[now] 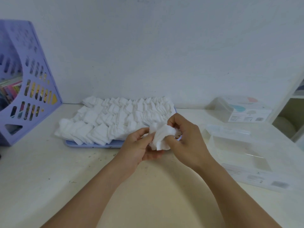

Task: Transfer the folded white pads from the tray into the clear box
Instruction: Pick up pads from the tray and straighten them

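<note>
Several folded white pads (115, 119) lie heaped in rows on a pale blue tray (92, 145) at the back middle of the table. Just in front of the tray's right end, both hands hold a small bunch of white pads (160, 137) above the table. My left hand (139, 148) supports the bunch from below and the left. My right hand (185, 137) pinches it from the right. An open clear box (236, 148) stands to the right of my hands, with nothing visible inside it.
A purple perforated file holder (28, 83) with books stands at the far left. A second clear box with a printed label (240, 109) sits at the back right, against a white shelf (292, 102). The wall runs close behind the tray.
</note>
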Tool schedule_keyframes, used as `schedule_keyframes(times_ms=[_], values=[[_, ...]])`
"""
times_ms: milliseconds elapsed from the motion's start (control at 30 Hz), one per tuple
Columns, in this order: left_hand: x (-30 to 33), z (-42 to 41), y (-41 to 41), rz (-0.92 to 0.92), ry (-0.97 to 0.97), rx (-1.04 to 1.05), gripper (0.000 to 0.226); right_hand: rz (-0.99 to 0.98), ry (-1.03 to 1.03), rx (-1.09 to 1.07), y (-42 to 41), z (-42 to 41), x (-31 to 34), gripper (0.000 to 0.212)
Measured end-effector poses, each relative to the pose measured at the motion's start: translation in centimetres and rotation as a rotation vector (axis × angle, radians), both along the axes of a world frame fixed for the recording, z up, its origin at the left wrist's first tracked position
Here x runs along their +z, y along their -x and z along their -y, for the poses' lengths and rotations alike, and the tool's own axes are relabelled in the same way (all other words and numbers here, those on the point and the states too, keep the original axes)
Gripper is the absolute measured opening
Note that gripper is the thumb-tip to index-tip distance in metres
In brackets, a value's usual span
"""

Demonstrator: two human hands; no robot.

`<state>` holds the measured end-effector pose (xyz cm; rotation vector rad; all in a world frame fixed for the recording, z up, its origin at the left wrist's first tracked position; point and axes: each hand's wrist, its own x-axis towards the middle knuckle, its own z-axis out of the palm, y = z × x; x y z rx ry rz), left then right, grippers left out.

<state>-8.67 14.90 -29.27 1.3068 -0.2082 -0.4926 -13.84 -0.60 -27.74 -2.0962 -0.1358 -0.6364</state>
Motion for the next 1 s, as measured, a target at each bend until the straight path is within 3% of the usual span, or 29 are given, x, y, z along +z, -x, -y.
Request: schedule_keyframes(times_ms=[100, 167, 300, 500, 700, 800, 867, 933, 1000], values=[[0.0, 0.1, 0.0, 0.095, -0.02, 0.049, 0.023, -0.077, -0.324, 0.047, -0.1, 0.3, 0.8, 0.011], [0.0, 0.2, 0.1, 0.202, -0.062, 0.061, 0.027, -0.147, -0.405, 0.069, -0.3, 0.8, 1.1, 0.013], [0.0, 0.4, 0.4, 0.227, -0.094, 0.059, 0.03, -0.211, -0.287, 0.09, -0.4, 1.2, 0.7, 0.023], [0.2, -0.2, 0.2, 0.238, -0.122, 0.025, 0.017, -0.173, -0.04, 0.086, 0.0, 0.7, 0.1, 0.009], [0.0, 0.4, 0.1, 0.141, -0.021, 0.004, 0.035, -0.114, 0.026, 0.012, 0.0, -1.5, -0.9, 0.024], [-0.2, 0.9, 0.6, 0.191, 0.026, 0.017, 0.024, -0.104, -0.107, -0.049, 0.5, -2.6, -0.8, 0.053], [-0.5, 1.3, 0.8, 0.244, 0.036, -0.009, 0.026, -0.157, -0.309, 0.003, 0.4, -3.4, -0.6, 0.063], [-0.9, 1.4, 1.2, 0.274, 0.053, -0.066, 0.038, -0.224, -0.515, 0.098, 0.1, -4.3, -0.6, 0.066], [-1.3, 1.4, 1.3, 0.287, 0.053, -0.127, 0.062, -0.253, -0.594, 0.147, 0.0, -4.8, -0.5, 0.077]])
